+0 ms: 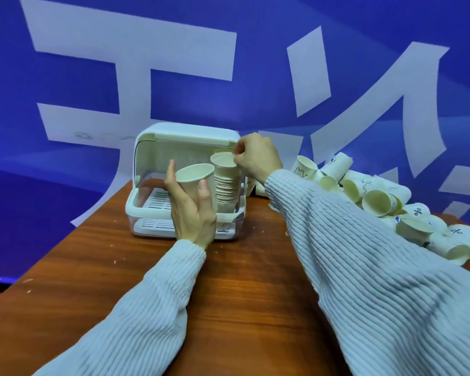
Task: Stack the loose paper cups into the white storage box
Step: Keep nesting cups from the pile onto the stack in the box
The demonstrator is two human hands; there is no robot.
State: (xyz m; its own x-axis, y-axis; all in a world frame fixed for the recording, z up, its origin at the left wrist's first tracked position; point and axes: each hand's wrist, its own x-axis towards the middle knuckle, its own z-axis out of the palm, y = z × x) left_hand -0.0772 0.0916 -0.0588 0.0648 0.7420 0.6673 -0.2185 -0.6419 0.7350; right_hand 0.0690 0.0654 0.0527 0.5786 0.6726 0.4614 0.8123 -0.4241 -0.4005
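My left hand [192,210] is curled round a single cream paper cup [197,183], thumb on the near side, fingers wrapped behind it, so the cup sits upright with its mouth tilted a little toward me. I hold it just in front of the white plastic storage box with its rounded lid lifted [158,169], at the box's open front and to the left of the tall stack of nested paper cups [225,183] that stands inside the box at its right end.

My right hand [257,156] reaches over to the top of that stack. Its fingers are bent and drawn together, the fingertips [238,154] pinching the rim of the topmost cup; the knuckles point up and the wrist bends down toward the box.

Both forearms, in pale blue ribbed knit sleeves [364,253], stretch forward over the brown wooden table [242,294]: the left one rises straight toward the box front, the right one comes in slantwise from the right of the box.

The pile of loose paper cups [377,199], some printed with small drawings, lies on its sides on the table to the right of the box, behind my right sleeve. Behind the box hangs a blue banner with large white characters [133,77].
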